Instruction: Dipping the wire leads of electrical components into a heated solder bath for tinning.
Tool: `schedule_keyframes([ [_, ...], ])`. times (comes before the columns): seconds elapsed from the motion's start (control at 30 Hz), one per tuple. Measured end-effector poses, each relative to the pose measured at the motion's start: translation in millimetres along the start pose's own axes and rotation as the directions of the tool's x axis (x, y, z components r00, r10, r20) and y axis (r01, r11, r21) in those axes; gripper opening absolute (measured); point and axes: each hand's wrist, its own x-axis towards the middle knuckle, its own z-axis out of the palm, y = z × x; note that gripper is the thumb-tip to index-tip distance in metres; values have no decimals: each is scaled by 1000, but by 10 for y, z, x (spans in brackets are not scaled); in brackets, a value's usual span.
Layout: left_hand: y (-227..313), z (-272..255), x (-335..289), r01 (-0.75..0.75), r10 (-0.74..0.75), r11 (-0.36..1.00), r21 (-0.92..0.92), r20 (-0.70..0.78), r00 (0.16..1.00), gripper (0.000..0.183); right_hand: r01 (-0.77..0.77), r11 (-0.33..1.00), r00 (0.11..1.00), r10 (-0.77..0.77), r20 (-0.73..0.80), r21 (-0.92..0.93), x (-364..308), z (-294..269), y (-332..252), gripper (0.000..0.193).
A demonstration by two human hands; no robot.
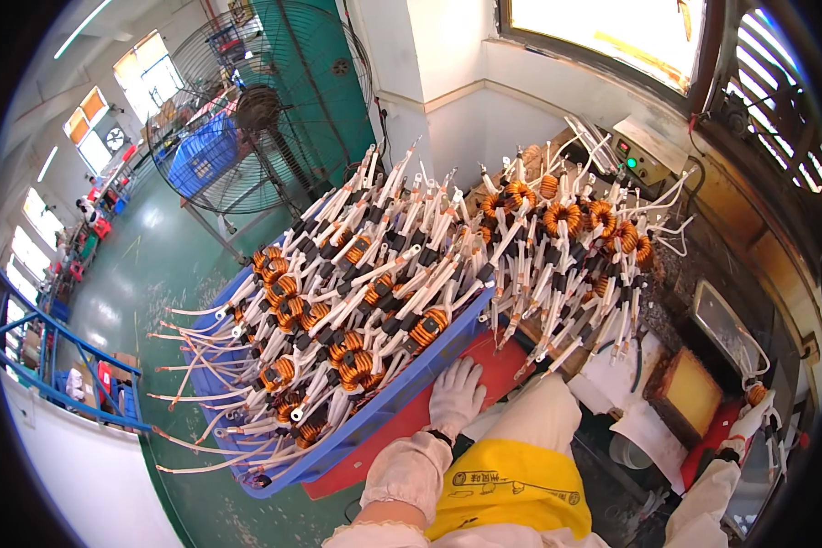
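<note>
My left hand [457, 395], in a white glove, lies with fingers stretched out on a red surface [374, 447] beside the blue crate [338, 459]. It holds nothing. Heaped in the crate are copper-wound toroidal coils [361, 365] with white leads, black sleeves and metal lugs. At the far right my gloved right hand [747, 422] is closed on one toroidal coil [756, 395]; some of its white leads hang down and one points up. This hand is beside a square pot with a yellowish surface [690, 393] and a shallow metal-rimmed tray [729, 320].
A second heap of coils [566, 219] rises right of the crate. Behind it sits a control box [639, 151] with a green light. White paper [653, 438] and a metal cylinder [626, 450] lie near the pot. A large caged fan [260, 110] stands at back left.
</note>
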Motion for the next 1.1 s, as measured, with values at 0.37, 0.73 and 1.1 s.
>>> schedule_keyframes([
  [0.37, -21, 31, 43, -14, 13, 998, 61, 25, 1000, 41, 14, 999, 999, -12, -35, 45, -154, 121, -48, 45],
  [0.73, 1, 55, 13, -43, 41, 996, 73, 31, 999, 40, 40, 996, 998, -35, -58, 82, -320, 82, -203, 49],
  [1.1, -64, 79, -7, -131, 130, 986, 100, 16, 991, 39, 23, 980, 999, -13, -50, 198, -416, 292, -217, 39],
])
